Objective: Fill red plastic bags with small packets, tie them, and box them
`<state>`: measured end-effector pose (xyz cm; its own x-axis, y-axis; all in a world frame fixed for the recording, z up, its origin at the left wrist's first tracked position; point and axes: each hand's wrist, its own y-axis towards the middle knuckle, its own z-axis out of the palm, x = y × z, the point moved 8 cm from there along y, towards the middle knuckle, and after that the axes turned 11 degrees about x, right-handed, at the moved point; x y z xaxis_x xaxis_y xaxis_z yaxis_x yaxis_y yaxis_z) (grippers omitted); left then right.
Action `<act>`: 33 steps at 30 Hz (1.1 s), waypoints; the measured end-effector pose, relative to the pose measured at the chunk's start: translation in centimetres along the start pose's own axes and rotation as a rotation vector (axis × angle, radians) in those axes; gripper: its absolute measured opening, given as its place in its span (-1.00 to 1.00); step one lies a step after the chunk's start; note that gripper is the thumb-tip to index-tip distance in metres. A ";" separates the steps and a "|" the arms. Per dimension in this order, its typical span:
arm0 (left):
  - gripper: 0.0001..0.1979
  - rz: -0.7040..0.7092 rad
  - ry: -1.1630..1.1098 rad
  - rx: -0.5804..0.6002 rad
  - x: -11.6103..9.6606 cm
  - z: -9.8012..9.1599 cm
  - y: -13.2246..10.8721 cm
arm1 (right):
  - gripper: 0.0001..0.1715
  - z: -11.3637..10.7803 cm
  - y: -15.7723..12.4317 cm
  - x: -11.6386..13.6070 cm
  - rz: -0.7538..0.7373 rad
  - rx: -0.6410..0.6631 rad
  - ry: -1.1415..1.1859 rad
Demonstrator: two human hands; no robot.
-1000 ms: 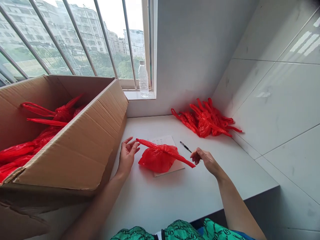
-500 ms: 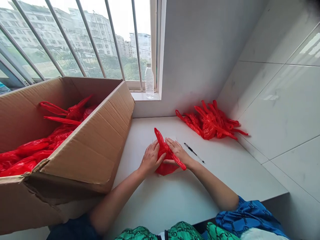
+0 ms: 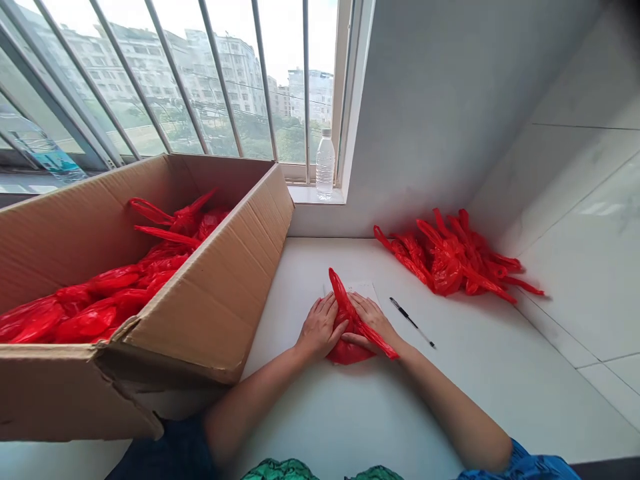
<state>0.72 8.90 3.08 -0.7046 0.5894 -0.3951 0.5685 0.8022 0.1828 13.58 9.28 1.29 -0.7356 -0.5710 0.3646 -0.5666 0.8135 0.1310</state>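
A red plastic bag (image 3: 350, 353) with a tied top lies on the white table between my two hands. One of its handle ends sticks up and another trails towards my right wrist. From the left, my left hand (image 3: 321, 327) rests on the bag, fingers stretched out and thumb across it. My right hand (image 3: 373, 319) lies against the other side, its fingers stretched forward, partly hidden behind the red plastic. A sheet of white paper (image 3: 369, 289) shows just beyond my fingertips. Whatever is inside the bag is hidden.
On the left stands a cardboard box (image 3: 215, 287) holding several red bags (image 3: 125, 280). A black pen (image 3: 413, 323) lies right of my hands. Further back is a heap of red bags (image 3: 455, 257) by the wall. A clear bottle (image 3: 325, 167) stands on the windowsill.
My view has shifted left, so everything appears further right. More of the white paper shows beyond my hands. Both hands stay on the red bag.
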 end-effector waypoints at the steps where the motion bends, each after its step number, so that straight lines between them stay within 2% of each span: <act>1: -0.46 -0.002 -0.005 0.001 0.0 0.0 -0.1 | 0.03 0.1 0.0 0.0 -0.008 -0.003 0.001; 8: -0.47 -0.023 -0.017 0.019 0.1 0.3 -0.5 | -0.03 0.8 -0.2 0.3 -0.070 -0.046 -0.041; 17: -0.47 -0.030 -0.028 0.020 0.5 0.8 -0.9 | -0.03 2.1 -0.3 -0.3 -0.067 -0.051 -0.070; 33: -0.52 -0.033 -0.010 0.023 0.4 0.7 -0.7 | -0.09 2.1 -0.1 -0.4 -0.060 -0.042 -0.060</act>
<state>0.30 8.48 2.13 -0.7191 0.5613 -0.4097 0.5545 0.8188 0.1487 13.15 9.22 -0.78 -0.7222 -0.6237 0.2990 -0.5955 0.7806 0.1900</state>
